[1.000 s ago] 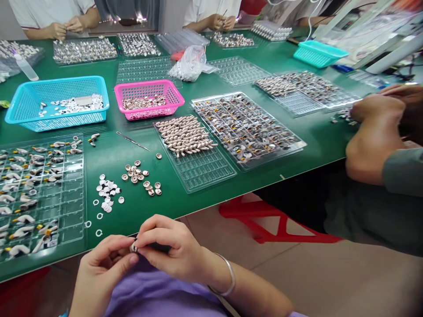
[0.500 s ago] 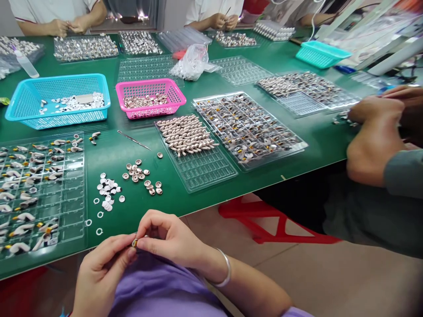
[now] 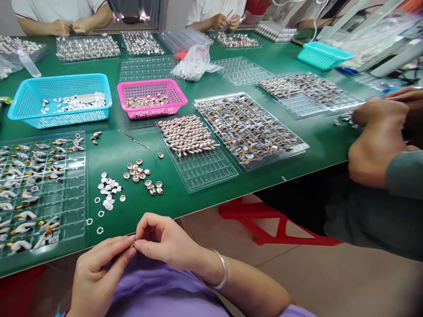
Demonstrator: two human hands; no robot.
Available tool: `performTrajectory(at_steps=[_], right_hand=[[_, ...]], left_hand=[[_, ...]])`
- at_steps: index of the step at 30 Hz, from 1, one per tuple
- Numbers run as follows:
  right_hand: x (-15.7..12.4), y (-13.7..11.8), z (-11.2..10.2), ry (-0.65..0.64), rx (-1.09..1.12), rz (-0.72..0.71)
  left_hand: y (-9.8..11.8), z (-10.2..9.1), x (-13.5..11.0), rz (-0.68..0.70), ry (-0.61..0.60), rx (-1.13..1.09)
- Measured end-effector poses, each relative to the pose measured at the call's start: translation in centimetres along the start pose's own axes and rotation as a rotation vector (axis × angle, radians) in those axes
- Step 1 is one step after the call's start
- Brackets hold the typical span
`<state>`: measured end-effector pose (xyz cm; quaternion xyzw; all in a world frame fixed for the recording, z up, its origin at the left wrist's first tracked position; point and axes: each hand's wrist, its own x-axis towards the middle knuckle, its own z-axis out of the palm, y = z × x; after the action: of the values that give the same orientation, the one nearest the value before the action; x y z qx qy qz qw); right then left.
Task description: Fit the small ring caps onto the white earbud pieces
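My left hand (image 3: 95,273) and my right hand (image 3: 165,240) meet just below the table's front edge, over my purple lap. Both pinch one tiny part (image 3: 133,243) between their fingertips; it is mostly hidden, with a speck of yellow showing. On the green table (image 3: 112,154) just beyond them lie a cluster of small tan caps (image 3: 142,176), a scatter of white discs and rings (image 3: 107,193), and thin tweezers (image 3: 134,139). A clear compartment tray (image 3: 39,189) with white curved pieces sits at my left.
A clear tray with tan pieces (image 3: 188,134) and another full tray (image 3: 247,125) lie ahead. A pink basket (image 3: 150,99) and a blue basket (image 3: 59,99) stand behind. A co-worker's arm (image 3: 380,141) rests at the right edge; other people work at the far side. A red stool (image 3: 274,224) stands under the table.
My hands stayed together on the small part, the fingers shifting slightly as they turn it. The view drifted a little; the co-worker's arm barely moved.
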<state>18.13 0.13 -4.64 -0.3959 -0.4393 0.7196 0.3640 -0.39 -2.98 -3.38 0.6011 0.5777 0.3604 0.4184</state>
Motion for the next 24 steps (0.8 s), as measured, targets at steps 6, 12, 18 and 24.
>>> performTrajectory(at_steps=[6, 12, 18, 24], right_hand=[[-0.1, -0.7, -0.9, -0.135, 0.128, 0.083], [0.2, -0.3, -1.5, -0.212, 0.230, 0.178], [-0.1, 1.1, -0.7, -0.151, 0.296, 0.157], [-1.1, 1.9, 0.3, 0.093, -0.331, -0.563]], left_hand=[[0.9, 0.0, 0.0, -0.058, 0.073, 0.021], [1.2, 0.2, 0.0, 0.030, 0.068, 0.076], [1.3, 0.3, 0.1, 0.225, 0.128, 0.155], [1.1, 0.3, 0.0, 0.294, 0.115, 0.203]])
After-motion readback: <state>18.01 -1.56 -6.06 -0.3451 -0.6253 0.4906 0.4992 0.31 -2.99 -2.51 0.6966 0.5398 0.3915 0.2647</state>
